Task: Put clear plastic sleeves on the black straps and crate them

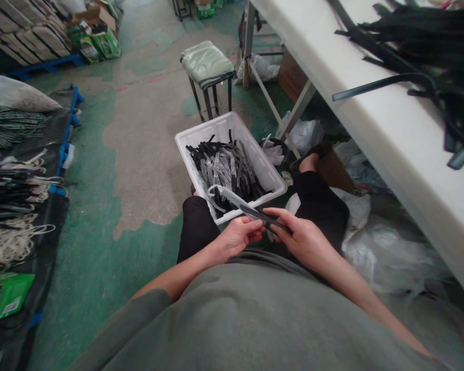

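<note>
My right hand [303,237] is closed around a flat black strip [260,214] that slants up and left over the near edge of a white plastic bin [255,144]. At its far end a whitish, see-through film [226,195] curls over the bin. My left hand [239,238] pinches at the underside of the strip, just left of the right hand. What exactly its fingertips grip is hard to make out. Inside the bin lies a heap of black strips [220,165], several of them wrapped in clear film.
To the right runs a long white table [371,121] with a pile of black strips [429,46]. A padded stool [208,64] stands beyond the bin. Bundles of cords and strips [11,180] lie at left. Plastic bags [390,247] lie under the table.
</note>
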A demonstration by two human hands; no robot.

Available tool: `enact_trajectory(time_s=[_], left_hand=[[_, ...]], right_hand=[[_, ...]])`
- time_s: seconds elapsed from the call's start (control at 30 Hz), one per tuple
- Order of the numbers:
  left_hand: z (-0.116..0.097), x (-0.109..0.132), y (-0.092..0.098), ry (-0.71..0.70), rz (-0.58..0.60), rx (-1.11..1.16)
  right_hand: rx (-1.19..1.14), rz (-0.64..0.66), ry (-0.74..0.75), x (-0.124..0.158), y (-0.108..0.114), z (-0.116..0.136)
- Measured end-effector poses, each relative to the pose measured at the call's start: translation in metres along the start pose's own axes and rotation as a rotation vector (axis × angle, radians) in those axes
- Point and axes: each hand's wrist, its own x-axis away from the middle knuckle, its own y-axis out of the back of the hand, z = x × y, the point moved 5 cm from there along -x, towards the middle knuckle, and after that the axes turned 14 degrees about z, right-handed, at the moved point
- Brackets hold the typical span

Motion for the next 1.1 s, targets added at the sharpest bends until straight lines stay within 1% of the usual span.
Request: enact_trajectory(time_s=[0.07,0.17,0.23,0.3,0.37,0.43,0.47,0.57,0.6,0.67,0.73,0.8,0.87,0.93,1.0,1.03,1.1], left_hand=[[-0.003,-0.003,-0.002,-0.02,0.015,-0.004],[-0.017,-0.002,0.011,-0.084,-0.075,0.014],[-0.023,0.0,0.017,-0.095,-0.114,0.019],[-0.02,0.0,0.015,-0.063,-0.094,0.014],[-0.013,-0.002,0.008,-0.024,-0.041,0.005],[-0.01,-0.004,0.003,-0.023,-0.009,0.005],[-0.011,-0.004,0.004,-0.039,-0.018,0.009],[-0.02,-0.003,0.016,-0.088,-0.114,0.025],[-0.022,-0.002,0.018,-0.09,-0.131,0.026],[-0.02,-0.004,0.017,-0.067,-0.105,0.018],[-0.013,-0.007,0.008,-0.048,-0.034,0.002],[-0.01,-0.01,0.004,-0.056,-0.001,-0.01],[-0.014,-0.008,0.009,-0.089,-0.043,0.0],[-0.023,-0.004,0.022,-0.124,-0.133,0.027],[-0.03,-0.002,0.032,-0.138,-0.193,0.046],[-0.031,-0.002,0.033,-0.13,-0.195,0.047],[-0.025,-0.005,0.027,-0.092,-0.137,0.03]], right_hand=[[-0.014,-0.017,-0.023,-0.008,-0.001,0.001],[-0.117,0.056,-0.031,-0.005,0.003,-0.001],[-0.112,0.069,-0.012,0.001,0.007,-0.001],[-0.037,0.033,-0.002,0.001,0.008,-0.001],[0.038,0.0,-0.014,-0.007,0.005,0.0],[0.049,0.003,-0.038,-0.016,0.001,0.0],[0.03,0.019,-0.047,-0.017,0.0,0.0],[-0.053,0.094,-0.048,-0.013,0.001,-0.002],[-0.053,0.097,-0.042,-0.011,0.002,-0.002],[-0.009,0.064,-0.03,-0.011,0.004,0.0],[0.036,0.017,-0.024,-0.016,0.004,0.001],[0.027,0.004,-0.022,-0.021,0.003,0.002],[-0.027,0.044,-0.024,-0.017,0.004,-0.001],[-0.075,0.106,-0.029,-0.004,0.008,-0.005],[-0.058,0.113,-0.046,0.007,0.012,-0.007],[-0.035,0.094,-0.055,0.01,0.013,-0.007],[0.008,0.041,-0.062,0.005,0.011,-0.004]])
